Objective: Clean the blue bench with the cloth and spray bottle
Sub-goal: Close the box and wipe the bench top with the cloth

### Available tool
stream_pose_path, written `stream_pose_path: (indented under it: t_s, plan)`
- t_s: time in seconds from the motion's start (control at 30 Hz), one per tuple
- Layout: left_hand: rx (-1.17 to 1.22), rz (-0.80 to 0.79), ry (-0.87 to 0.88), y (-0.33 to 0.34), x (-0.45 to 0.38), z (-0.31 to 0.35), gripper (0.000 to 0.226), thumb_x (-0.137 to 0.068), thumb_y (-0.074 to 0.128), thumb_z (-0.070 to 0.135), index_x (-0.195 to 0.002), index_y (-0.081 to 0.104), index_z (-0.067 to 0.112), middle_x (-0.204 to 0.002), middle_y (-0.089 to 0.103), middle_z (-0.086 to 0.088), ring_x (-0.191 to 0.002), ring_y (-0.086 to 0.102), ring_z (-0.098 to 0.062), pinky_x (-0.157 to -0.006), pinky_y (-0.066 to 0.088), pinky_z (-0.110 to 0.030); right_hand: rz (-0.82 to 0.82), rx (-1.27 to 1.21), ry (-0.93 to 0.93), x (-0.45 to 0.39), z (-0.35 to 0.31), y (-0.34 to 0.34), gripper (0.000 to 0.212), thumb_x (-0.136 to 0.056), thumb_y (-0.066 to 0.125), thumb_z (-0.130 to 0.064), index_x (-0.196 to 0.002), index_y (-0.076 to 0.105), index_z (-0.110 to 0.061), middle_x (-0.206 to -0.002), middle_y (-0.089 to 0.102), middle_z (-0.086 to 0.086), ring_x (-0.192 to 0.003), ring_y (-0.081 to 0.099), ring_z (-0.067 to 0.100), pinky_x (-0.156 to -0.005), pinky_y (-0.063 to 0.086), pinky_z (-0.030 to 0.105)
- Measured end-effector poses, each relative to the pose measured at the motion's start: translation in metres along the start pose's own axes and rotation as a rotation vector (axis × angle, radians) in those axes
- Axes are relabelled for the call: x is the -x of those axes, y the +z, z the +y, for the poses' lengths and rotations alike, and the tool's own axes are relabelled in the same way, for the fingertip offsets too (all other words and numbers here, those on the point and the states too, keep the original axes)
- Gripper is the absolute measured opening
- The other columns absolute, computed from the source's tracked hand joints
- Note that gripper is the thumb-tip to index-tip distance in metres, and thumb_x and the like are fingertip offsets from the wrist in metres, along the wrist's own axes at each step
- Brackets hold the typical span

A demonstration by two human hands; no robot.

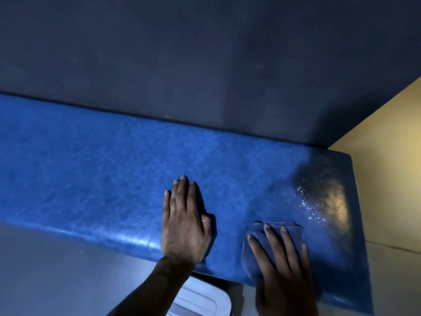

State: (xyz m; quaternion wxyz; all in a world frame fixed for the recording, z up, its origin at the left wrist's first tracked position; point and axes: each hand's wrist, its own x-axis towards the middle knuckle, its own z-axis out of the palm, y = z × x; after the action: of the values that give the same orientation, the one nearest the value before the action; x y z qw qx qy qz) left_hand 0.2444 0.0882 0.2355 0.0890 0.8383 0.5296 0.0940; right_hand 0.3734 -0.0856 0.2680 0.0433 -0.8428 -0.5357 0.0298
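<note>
The blue padded bench (91, 179) runs across the view against a dark wall. My left hand (184, 224) lies flat on the seat near its front edge, fingers straight. My right hand (280, 265) presses a folded blue cloth (255, 238) onto the seat near the front edge, fingers spread over it. Spray droplets (307, 201) glisten on a wet patch beyond the cloth, near the bench's right end. No spray bottle is in view.
The dark blue wall (205, 65) backs the bench. A yellow wall (387, 137) stands at the right end. Grey floor (57, 270) lies in front, with a white object (200, 299) below the bench edge between my arms.
</note>
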Motion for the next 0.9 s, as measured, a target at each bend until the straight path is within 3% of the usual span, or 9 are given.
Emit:
stream_pose_path:
  t_s: [0.07, 0.23, 0.47, 0.6, 0.8, 0.9]
  plan:
    - [-0.026, 0.004, -0.024, 0.004, 0.001, 0.007, 0.077, -0.081, 0.049, 0.032, -0.152, 0.039, 0.006, -0.165, 0.03, -0.018, -0.158, 0.018, -0.03, -0.129, 0.012, -0.048, -0.012, -0.025, -0.065, -0.021, 0.013, 0.001, 0.073, -0.063, 0.051, -0.028, -0.135, 0.064, -0.029, -0.153, 0.049, 0.006, -0.143, 0.043, 0.036, -0.107, 0.035, 0.068]
    - [-0.04, 0.045, -0.022, 0.011, -0.001, 0.005, 0.075, -0.081, 0.048, 0.032, -0.152, 0.041, 0.01, -0.165, 0.031, -0.015, -0.157, 0.021, -0.028, -0.129, 0.013, -0.047, -0.17, 0.052, -0.165, -0.111, 0.041, -0.011, 0.077, -0.075, 0.049, -0.029, -0.151, 0.039, -0.037, -0.165, 0.029, 0.001, -0.155, 0.018, 0.029, -0.12, 0.024, 0.058]
    - [-0.005, 0.075, -0.03, 0.019, 0.0, 0.001, 0.076, -0.08, 0.045, 0.03, -0.154, 0.038, 0.012, -0.167, 0.029, -0.013, -0.158, 0.019, -0.027, -0.129, 0.009, -0.046, -0.127, -0.014, -0.022, -0.195, 0.078, -0.011, 0.071, -0.083, 0.055, -0.023, -0.151, 0.041, -0.037, -0.164, 0.031, 0.003, -0.151, 0.022, 0.032, -0.121, 0.019, 0.054]
    - [0.002, 0.068, -0.041, 0.016, 0.001, 0.002, 0.076, -0.08, 0.044, 0.03, -0.154, 0.039, 0.012, -0.166, 0.03, -0.013, -0.158, 0.02, -0.028, -0.129, 0.011, -0.048, -0.129, -0.056, 0.051, -0.174, 0.079, -0.011, 0.067, -0.087, 0.053, -0.029, -0.153, 0.038, -0.033, -0.164, 0.03, 0.006, -0.151, 0.022, 0.033, -0.121, 0.022, 0.053]
    - [-0.001, 0.047, -0.059, 0.008, 0.004, 0.008, 0.073, -0.083, 0.043, 0.032, -0.153, 0.04, 0.013, -0.165, 0.031, -0.014, -0.157, 0.022, -0.029, -0.128, 0.013, -0.05, -0.175, -0.013, 0.154, -0.077, 0.08, -0.019, 0.073, -0.087, 0.054, -0.038, -0.155, 0.029, -0.036, -0.165, 0.023, 0.0, -0.154, 0.016, 0.027, -0.122, 0.024, 0.052]
    - [0.018, 0.032, -0.06, 0.005, 0.008, 0.011, 0.069, -0.086, 0.041, 0.033, -0.152, 0.04, 0.014, -0.166, 0.031, -0.015, -0.157, 0.022, -0.029, -0.128, 0.014, -0.051, -0.124, -0.09, 0.157, -0.023, 0.082, -0.018, 0.066, -0.084, 0.045, -0.035, -0.15, 0.045, -0.029, -0.162, 0.037, 0.006, -0.151, 0.029, 0.03, -0.118, 0.03, 0.056]
